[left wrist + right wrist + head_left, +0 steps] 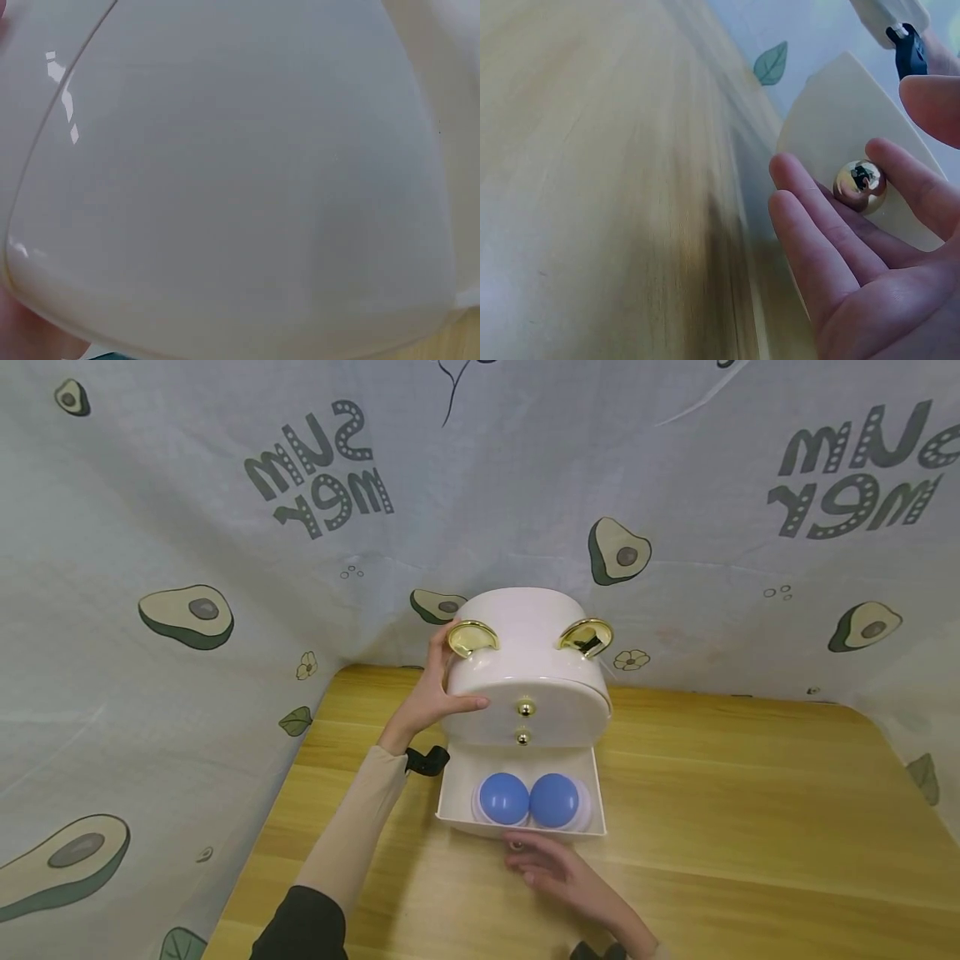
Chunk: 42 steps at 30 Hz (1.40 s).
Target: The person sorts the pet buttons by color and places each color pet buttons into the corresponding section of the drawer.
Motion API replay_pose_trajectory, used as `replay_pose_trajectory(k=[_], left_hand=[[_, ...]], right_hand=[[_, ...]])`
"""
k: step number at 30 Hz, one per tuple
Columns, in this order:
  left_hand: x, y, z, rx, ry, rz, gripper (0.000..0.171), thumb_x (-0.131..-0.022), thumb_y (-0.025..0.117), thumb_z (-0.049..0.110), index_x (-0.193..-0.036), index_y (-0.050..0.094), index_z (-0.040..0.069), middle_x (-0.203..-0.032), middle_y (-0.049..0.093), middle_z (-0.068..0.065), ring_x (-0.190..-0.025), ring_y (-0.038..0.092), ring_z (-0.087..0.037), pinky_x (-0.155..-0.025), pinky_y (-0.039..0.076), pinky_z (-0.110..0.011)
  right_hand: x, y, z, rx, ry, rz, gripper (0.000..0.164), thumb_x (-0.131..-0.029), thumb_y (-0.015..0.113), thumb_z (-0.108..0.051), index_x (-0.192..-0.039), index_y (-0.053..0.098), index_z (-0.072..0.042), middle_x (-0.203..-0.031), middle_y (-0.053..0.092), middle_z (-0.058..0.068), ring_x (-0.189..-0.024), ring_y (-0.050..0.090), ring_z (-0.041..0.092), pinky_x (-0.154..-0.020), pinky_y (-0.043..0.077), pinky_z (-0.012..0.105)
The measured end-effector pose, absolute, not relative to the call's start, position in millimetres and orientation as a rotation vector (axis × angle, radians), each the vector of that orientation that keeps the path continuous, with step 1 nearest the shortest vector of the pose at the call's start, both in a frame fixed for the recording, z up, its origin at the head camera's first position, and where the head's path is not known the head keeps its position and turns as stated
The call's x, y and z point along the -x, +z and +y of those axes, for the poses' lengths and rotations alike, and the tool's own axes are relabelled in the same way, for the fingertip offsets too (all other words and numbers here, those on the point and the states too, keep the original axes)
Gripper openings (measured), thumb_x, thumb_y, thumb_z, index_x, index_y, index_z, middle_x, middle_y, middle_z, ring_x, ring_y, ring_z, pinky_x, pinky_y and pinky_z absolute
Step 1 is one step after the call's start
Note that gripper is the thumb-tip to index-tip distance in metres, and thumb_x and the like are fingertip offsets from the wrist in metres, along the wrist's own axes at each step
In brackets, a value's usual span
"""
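Note:
A white drawer box [522,643] with gold ears stands on the wooden table, its bottom drawer [446,806] pulled out. Two round blue-topped things, one blue ball [504,798] and another blue ball [554,800] on pale bases, lie in that drawer. My left hand [429,697] holds the box by its left side, thumb across the front and fingers partly hidden behind. At the drawer front, my right hand [885,292] has loosely extended fingers on either side of the gold knob [860,186]; its thumb stands apart. Whether the fingers touch the knob is unclear.
Two more gold knobs, an upper knob [526,707] and a lower knob [522,737], sit on the box front. Behind the table [750,793] hangs a pale cloth [510,502] printed with avocados, close to the back of the box.

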<state>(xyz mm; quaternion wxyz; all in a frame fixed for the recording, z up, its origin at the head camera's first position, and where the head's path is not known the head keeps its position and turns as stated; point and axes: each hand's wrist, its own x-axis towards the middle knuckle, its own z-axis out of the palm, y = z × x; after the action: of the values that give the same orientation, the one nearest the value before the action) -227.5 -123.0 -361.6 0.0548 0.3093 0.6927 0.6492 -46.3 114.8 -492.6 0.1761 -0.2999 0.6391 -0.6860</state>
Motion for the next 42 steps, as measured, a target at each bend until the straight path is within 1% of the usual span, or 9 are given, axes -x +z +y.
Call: replay_pose_trajectory(k=[6,15,20,24,25,27,32,37,42], left_hand=[[227.9,-361.5,-122.5,-0.910,1.979,2.084,0.105,-0.073,0.071,-0.013,-0.148,0.001,0.010,-0.152,0.015,-0.016,-0.137,0.019,-0.026,-0.106,0.024,-0.052],[244.9,-383.9,-122.0,-0.905,1.995,2.065,0.110,-0.072,0.073,-0.013,-0.148,0.001,0.019,-0.152,0.017,-0.010,-0.137,0.018,-0.022,-0.106,0.026,-0.050],[246.0,-386.1,-122.9,-0.927,2.005,2.061,0.107,-0.072,0.077,-0.004,-0.146,0.005,0.026,-0.150,0.021,-0.005,-0.136,0.021,-0.018,-0.105,0.027,-0.049],[246.8,-387.1,-122.9,-0.934,2.018,2.043,0.107,-0.072,0.084,0.012,-0.145,0.008,0.031,-0.149,0.023,-0.004,-0.134,0.023,-0.018,-0.105,0.028,-0.049],[246.7,-387.1,-122.8,-0.934,2.020,2.040,0.107,-0.072,0.084,0.012,-0.145,0.008,0.031,-0.149,0.023,-0.004,-0.134,0.024,-0.018,-0.105,0.028,-0.049],[246.6,-386.9,-122.9,-0.928,2.021,2.042,0.107,-0.072,0.083,0.009,-0.145,0.009,0.031,-0.149,0.023,-0.004,-0.134,0.024,-0.019,-0.104,0.029,-0.049],[246.9,-386.0,-121.9,-0.915,2.011,2.059,0.109,-0.071,0.076,-0.010,-0.146,0.006,0.026,-0.149,0.023,-0.005,-0.135,0.022,-0.019,-0.105,0.028,-0.049],[245.3,-381.8,-121.2,-0.882,1.990,2.063,0.109,-0.071,0.073,-0.014,-0.147,0.003,0.020,-0.151,0.019,-0.010,-0.137,0.017,-0.022,-0.106,0.025,-0.049],[234.7,-365.5,-121.3,-0.864,1.978,2.058,0.105,-0.071,0.072,-0.014,-0.146,0.003,0.013,-0.151,0.018,-0.014,-0.137,0.016,-0.025,-0.107,0.024,-0.051]], right_hand=[[52.0,-492.0,114.1,0.845,-1.940,1.836,0.045,-0.094,0.046,0.011,-0.138,0.035,0.013,-0.134,0.037,0.039,-0.116,0.054,0.036,-0.094,0.045,0.037],[68.7,-497.1,114.5,0.808,-1.938,1.888,0.045,-0.094,0.047,0.012,-0.137,0.037,0.013,-0.133,0.037,0.040,-0.113,0.051,0.047,-0.094,0.045,0.038],[76.5,-497.2,114.8,0.765,-1.941,1.887,0.045,-0.094,0.047,0.010,-0.137,0.036,0.013,-0.136,0.037,0.038,-0.113,0.047,0.053,-0.095,0.044,0.035],[80.5,-496.9,114.3,0.742,-1.952,1.875,0.044,-0.094,0.048,0.009,-0.137,0.036,0.013,-0.136,0.037,0.037,-0.113,0.046,0.055,-0.095,0.044,0.034],[81.2,-496.9,114.2,0.744,-1.955,1.874,0.044,-0.094,0.048,0.008,-0.137,0.036,0.014,-0.136,0.037,0.038,-0.112,0.046,0.056,-0.095,0.044,0.034],[82.5,-497.0,114.1,0.742,-1.961,1.866,0.044,-0.095,0.048,0.007,-0.137,0.037,0.014,-0.135,0.037,0.038,-0.112,0.046,0.056,-0.095,0.044,0.034],[85.5,-495.1,113.9,0.748,-1.970,1.874,0.042,-0.096,0.049,0.004,-0.135,0.037,0.015,-0.135,0.038,0.038,-0.112,0.047,0.054,-0.095,0.045,0.033],[87.5,-492.7,113.4,0.699,-1.960,1.897,0.042,-0.096,0.050,0.002,-0.135,0.039,0.014,-0.135,0.039,0.036,-0.113,0.048,0.052,-0.094,0.045,0.032],[90.9,-491.4,113.4,0.636,-1.958,1.911,0.043,-0.096,0.053,-0.001,-0.135,0.041,0.011,-0.134,0.042,0.033,-0.114,0.048,0.051,-0.094,0.044,0.029]])
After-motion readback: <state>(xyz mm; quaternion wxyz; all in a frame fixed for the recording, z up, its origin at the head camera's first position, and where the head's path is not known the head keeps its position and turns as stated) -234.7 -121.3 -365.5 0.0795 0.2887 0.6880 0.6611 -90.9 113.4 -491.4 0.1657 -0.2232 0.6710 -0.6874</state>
